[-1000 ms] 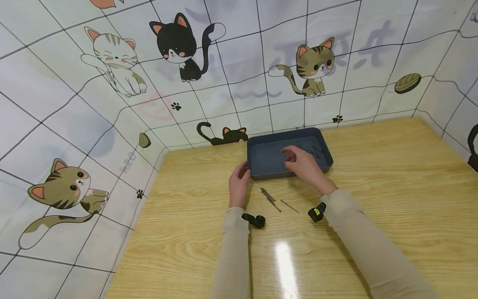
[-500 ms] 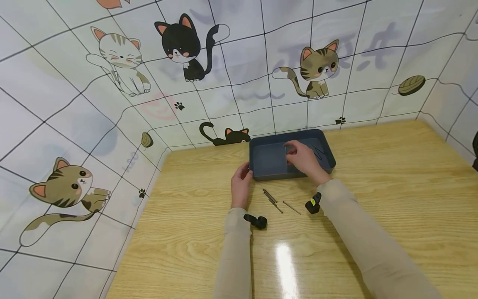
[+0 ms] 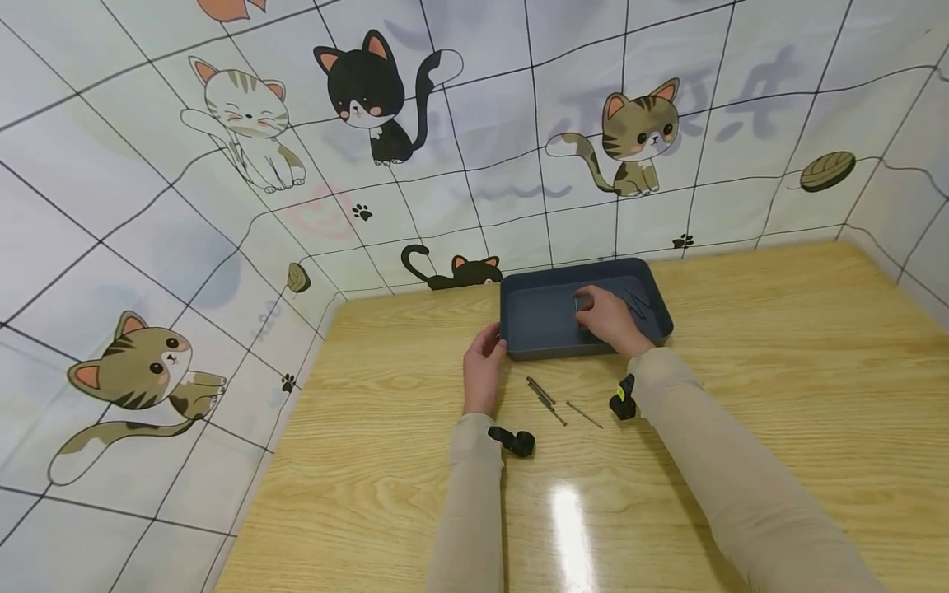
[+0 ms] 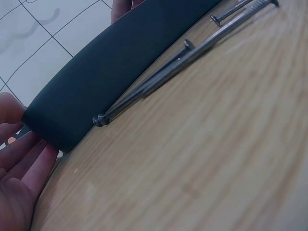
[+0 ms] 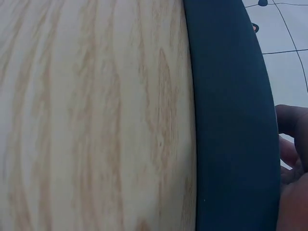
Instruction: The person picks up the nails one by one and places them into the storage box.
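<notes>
A dark blue-grey rectangular tray (image 3: 544, 351) stands on the wooden table near the wall. At its front left corner, my left hand (image 3: 482, 375) holds the tray, with thumb and fingers around the corner in the left wrist view. Over the tray's middle, my right hand (image 3: 604, 319) pinches a thin nail (image 3: 577, 305) between thumb and fingers. Several dark nails (image 3: 638, 302) lie in the tray's right part, partly covered by that hand. In the right wrist view, the tray's wall hides much of my right hand (image 5: 293, 159).
In front of the tray, several loose nails (image 3: 544, 401) lie on the table, with a separate nail (image 3: 584, 414) to their right. In the left wrist view these nails (image 4: 144, 89) lie close to the tray wall. A cat-patterned wall covering (image 3: 511, 189) rises behind.
My right wrist has shifted slightly forward and left, the nail still pinched. My left hand stays at the tray corner. The whole head view has drifted a little.
</notes>
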Demonstrator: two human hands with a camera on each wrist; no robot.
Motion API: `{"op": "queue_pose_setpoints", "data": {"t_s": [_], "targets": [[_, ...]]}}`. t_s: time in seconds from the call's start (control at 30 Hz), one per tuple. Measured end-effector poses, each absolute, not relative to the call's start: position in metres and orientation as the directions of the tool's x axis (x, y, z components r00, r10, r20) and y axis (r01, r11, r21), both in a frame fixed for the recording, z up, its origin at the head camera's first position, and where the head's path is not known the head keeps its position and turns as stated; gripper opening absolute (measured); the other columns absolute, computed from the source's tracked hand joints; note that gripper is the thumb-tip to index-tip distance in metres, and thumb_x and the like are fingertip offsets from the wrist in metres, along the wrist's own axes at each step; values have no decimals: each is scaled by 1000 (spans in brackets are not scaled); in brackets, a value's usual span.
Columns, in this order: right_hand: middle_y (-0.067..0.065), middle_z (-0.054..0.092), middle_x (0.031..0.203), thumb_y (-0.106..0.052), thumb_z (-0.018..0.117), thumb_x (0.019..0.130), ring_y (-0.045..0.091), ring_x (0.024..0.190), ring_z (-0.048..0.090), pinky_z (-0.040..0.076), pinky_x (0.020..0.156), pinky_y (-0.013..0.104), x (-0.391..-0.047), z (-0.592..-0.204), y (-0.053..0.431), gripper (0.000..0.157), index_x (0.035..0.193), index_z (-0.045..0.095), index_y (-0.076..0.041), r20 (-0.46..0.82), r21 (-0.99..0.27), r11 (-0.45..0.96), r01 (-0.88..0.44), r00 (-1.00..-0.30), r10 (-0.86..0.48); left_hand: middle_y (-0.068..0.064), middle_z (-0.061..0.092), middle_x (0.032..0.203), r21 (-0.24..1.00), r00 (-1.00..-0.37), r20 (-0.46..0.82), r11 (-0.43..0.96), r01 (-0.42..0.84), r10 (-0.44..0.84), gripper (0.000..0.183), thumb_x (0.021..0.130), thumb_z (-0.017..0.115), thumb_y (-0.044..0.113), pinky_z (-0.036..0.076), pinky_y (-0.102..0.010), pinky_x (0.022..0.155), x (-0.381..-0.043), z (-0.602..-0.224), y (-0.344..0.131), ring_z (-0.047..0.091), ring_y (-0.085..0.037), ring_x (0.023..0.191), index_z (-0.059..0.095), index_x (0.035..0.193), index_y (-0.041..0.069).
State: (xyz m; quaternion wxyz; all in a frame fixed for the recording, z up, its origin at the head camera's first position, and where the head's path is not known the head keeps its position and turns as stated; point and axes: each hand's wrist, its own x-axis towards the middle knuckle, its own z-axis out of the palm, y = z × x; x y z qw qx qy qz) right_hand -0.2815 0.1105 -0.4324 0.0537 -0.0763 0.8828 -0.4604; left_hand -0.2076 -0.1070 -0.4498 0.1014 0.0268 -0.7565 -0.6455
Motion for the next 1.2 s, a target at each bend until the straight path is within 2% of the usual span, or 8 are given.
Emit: {"op": "queue_pose_setpoints", "data": {"t_s": [0.37, 0.63, 0.77, 0.93, 1.07, 1.2], "targets": [[18, 56, 102, -8, 50, 86, 25, 71, 53, 40, 57, 33, -282, -434, 112, 40, 125, 46, 0, -39, -723, 685, -86, -986, -164, -8, 51, 126, 983, -980, 103, 167, 74, -173, 39, 90, 54, 18, 40, -33, 91, -210, -454, -108, 48, -16, 112, 50, 127, 8], [21, 54, 110, -9, 51, 87, 22, 63, 49, 38, 54, 32, -283, -433, 110, 40, 125, 46, 1, -59, -668, 740, -74, -987, -152, 1, 53, 123, 981, -974, 112, 178, 77, -197, 36, 90, 53, 19, 40, -32, 91, -223, -475, -111, 48, -10, 110, 53, 126, 19], [21, 57, 104, -9, 51, 87, 21, 59, 48, 36, 52, 31, -283, -433, 109, 39, 125, 46, 1, -60, -654, 753, -78, -986, -154, -1, 53, 123, 984, -976, 101, 163, 69, -195, 36, 90, 54, 18, 41, -32, 91, -221, -471, -111, 49, -11, 110, 53, 126, 17], [19, 59, 93, -7, 51, 87, 19, 53, 44, 35, 50, 30, -282, -433, 109, 39, 125, 46, 2, -48, -655, 751, -84, -987, -152, -8, 51, 126, 989, -981, 80, 139, 56, -175, 38, 90, 54, 18, 40, -34, 92, -212, -454, -109, 47, -18, 114, 51, 127, 11], [21, 58, 98, -5, 50, 87, 21, 58, 47, 35, 50, 30, -281, -433, 108, 39, 125, 46, 2, -41, -650, 755, -89, -988, -152, -11, 50, 127, 987, -982, 84, 150, 59, -169, 40, 90, 54, 19, 40, -35, 92, -208, -449, -107, 46, -22, 115, 49, 128, 7], [23, 54, 110, -3, 47, 87, 29, 77, 52, 38, 56, 34, -282, -434, 108, 39, 126, 45, 2, -33, -638, 764, -96, -988, -151, -8, 51, 126, 990, -982, 79, 131, 57, -173, 38, 90, 54, 17, 41, -34, 92, -213, -456, -109, 47, -21, 114, 50, 128, 11]]}}
